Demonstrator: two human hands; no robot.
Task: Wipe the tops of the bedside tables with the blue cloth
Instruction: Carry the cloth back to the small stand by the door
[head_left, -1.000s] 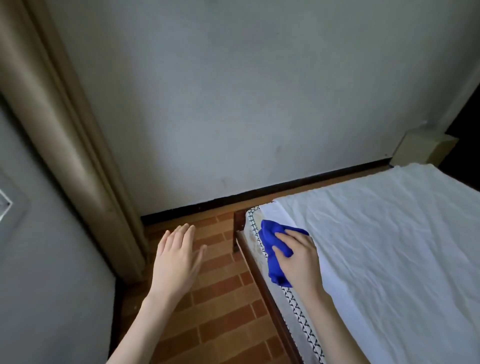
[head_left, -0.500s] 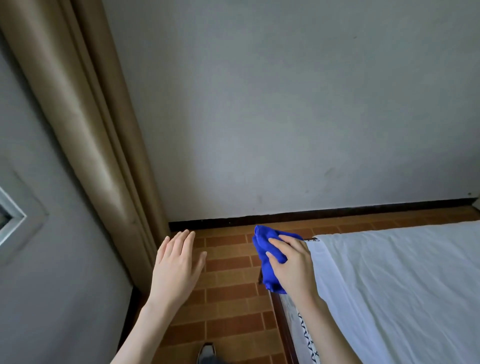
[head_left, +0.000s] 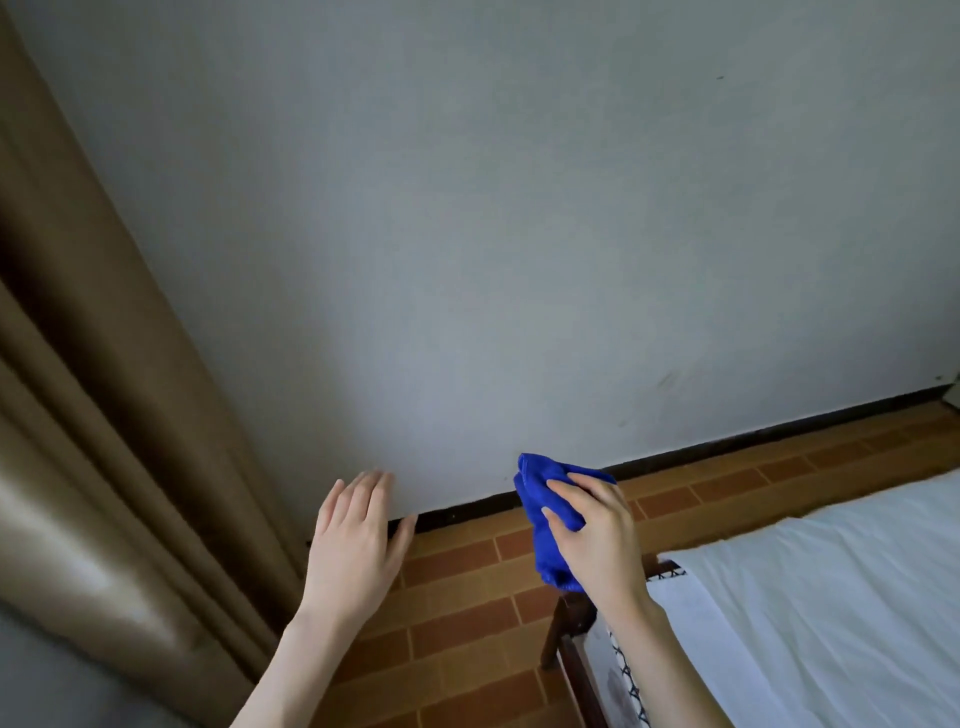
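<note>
My right hand (head_left: 597, 540) gripped the bunched blue cloth (head_left: 537, 493) in the air, just above the wooden corner of the bed frame (head_left: 566, 629) at 5 o'clock. My left hand (head_left: 353, 545) was open with straight fingers and held nothing. It was over the brick-tiled floor (head_left: 467, 623) — an open strip between the bed edge and the brown curtain (head_left: 104, 415) at 9 o'clock. A white sheet (head_left: 831, 597) covered the bed. The grey wall (head_left: 519, 234) stood at 12 o'clock, with a dark skirting (head_left: 727, 443) along its foot.

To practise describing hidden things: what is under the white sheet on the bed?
At the corner, a patterned mattress edge and a dark wooden frame show below the sheet. The rest of the mattress is covered.
</note>
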